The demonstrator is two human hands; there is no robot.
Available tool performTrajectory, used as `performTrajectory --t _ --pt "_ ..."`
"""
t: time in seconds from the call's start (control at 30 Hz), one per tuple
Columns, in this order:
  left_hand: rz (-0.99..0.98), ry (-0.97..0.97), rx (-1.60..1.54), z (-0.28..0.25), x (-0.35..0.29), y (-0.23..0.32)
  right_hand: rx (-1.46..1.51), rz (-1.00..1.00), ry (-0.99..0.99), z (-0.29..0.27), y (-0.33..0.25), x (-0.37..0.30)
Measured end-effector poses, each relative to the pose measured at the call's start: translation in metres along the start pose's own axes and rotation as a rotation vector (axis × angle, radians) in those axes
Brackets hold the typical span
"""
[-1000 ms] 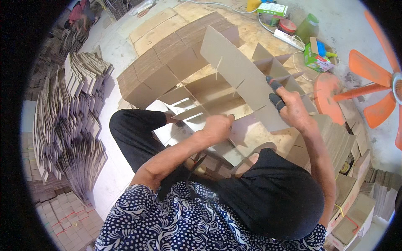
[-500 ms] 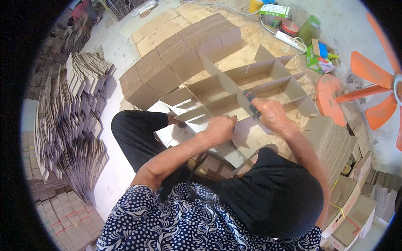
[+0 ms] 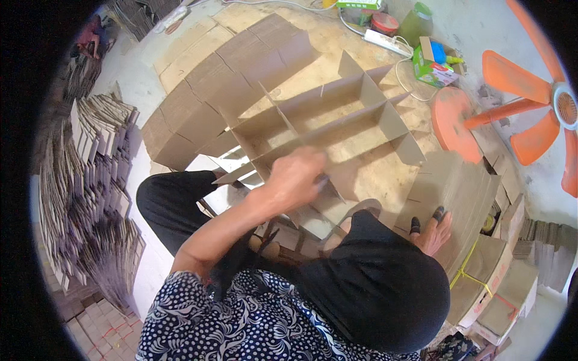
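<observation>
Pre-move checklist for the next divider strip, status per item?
1. Left hand on the cardboard divider grid: ok, it rests on the near strip.
2. Right hand on the stack of cardboard strips: ok, fingertips touch it.
3. Strip already gripped: cannot tell, fingers lie flat.
4. Grid strips upright and interlocked: ok.
5. Free slot for the next strip: cannot tell, the hand hides the near edge.
6. Orange fan apart from the grid: ok.

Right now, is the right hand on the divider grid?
No, the right hand rests on the stack of flat cardboard pieces; the left hand holds the divider grid.
</observation>
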State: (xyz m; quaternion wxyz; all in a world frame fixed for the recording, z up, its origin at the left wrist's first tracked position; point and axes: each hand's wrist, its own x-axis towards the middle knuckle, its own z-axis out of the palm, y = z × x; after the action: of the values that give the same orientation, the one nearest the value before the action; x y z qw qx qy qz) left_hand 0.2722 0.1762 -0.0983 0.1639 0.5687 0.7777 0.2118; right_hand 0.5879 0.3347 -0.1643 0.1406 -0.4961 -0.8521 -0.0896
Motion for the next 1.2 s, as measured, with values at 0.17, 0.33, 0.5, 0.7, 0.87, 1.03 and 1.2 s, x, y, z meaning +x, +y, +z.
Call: performTrajectory --t 0.17,0.33,0.5,0.7,0.87,1.03,1.2 --pt "-0.093 -0.237 0.051 0.056 0.035 -0.012 0.428 0.167 -0.010 0.006 0.059 -0.013" --pt "-0.088 -0.167 0.088 0.056 0.020 -0.012 0.700 0.228 0.105 -0.043 0.059 0.027" --pt "-0.082 -0.161 0.064 0.066 0.026 -0.013 0.659 -0.246 -0.064 -0.066 -0.041 0.108" --pt "0.007 -0.007 0.026 0.077 0.033 -0.018 0.886 -0.557 -0.301 -0.058 -0.109 0.191" --pt "-0.041 -0.048 0.003 0.077 0.041 -0.018 0.902 -0.583 -0.419 -0.056 -0.147 0.215" --pt "-0.048 -0.107 0.017 0.065 0.050 -0.013 0.713 -0.649 -0.459 -0.061 -0.156 0.229" --pt "-0.095 -0.180 0.005 0.068 0.057 -0.013 0.719 -0.673 -0.471 -0.056 -0.149 0.226"
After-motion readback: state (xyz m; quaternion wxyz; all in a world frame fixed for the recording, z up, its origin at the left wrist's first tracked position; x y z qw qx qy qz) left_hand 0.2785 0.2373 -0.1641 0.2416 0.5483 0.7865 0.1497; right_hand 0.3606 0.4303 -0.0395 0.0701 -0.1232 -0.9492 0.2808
